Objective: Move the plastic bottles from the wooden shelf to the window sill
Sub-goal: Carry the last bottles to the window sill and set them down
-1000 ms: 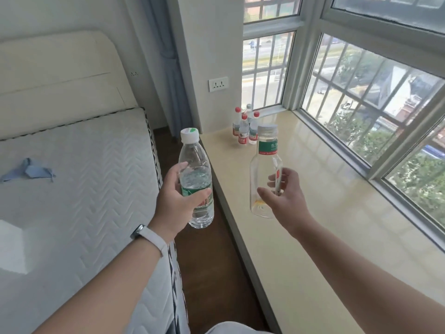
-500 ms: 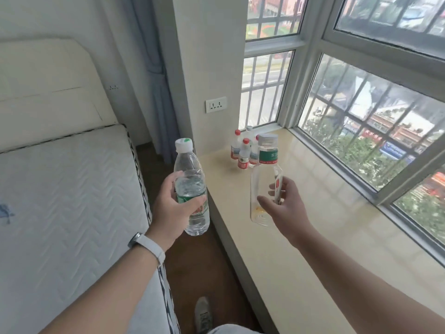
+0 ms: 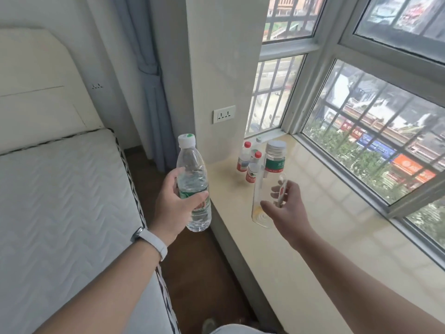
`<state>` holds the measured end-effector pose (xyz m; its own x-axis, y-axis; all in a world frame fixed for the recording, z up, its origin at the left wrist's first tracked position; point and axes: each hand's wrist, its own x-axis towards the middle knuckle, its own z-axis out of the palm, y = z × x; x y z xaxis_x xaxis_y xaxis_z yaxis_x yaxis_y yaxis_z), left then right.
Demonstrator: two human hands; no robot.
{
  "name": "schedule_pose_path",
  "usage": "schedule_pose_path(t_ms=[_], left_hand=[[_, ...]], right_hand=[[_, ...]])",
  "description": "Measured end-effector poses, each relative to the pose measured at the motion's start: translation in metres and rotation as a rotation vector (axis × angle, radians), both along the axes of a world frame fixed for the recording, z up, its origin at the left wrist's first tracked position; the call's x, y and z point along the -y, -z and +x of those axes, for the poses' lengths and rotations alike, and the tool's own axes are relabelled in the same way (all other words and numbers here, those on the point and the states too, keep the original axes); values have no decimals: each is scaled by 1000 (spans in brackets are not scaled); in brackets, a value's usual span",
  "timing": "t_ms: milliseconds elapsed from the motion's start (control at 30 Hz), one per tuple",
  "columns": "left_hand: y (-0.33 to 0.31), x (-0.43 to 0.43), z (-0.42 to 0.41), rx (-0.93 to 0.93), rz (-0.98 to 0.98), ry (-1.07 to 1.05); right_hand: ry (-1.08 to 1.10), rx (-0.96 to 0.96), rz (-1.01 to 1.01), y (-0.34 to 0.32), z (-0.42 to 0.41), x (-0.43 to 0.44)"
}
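My left hand [image 3: 174,203] grips a clear water bottle [image 3: 192,182] with a white cap and green label, upright over the floor gap beside the sill's edge. My right hand [image 3: 286,208] holds a wider clear, nearly empty bottle [image 3: 268,186] with a grey cap and green neck label, raised above the beige window sill [image 3: 325,237]. Three small bottles [image 3: 250,162], two with red caps, stand together on the sill near the far corner, just beyond the bottle in my right hand. The wooden shelf is out of view.
A white mattress [image 3: 60,213] and padded headboard fill the left. A narrow strip of dark wooden floor [image 3: 192,261] runs between bed and sill. A wall pillar with a socket [image 3: 224,114] and a blue-grey curtain [image 3: 149,75] stand ahead. Barred windows [image 3: 373,131] line the sill's right side.
Both hands have carried their bottles forward, closer to the cluster at the sill's far corner. The view has tilted up and nearer to the pillar; the grips are unchanged.
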<state>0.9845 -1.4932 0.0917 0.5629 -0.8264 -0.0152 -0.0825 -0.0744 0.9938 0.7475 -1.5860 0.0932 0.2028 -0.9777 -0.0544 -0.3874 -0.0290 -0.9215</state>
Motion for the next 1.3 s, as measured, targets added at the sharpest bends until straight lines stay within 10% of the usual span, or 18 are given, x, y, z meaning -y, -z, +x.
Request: schedule_pose_path(t_ms=[1300], left_hand=[[17,395,71,90,92,525]], right_hand=[[444,140,56,38,85,277]])
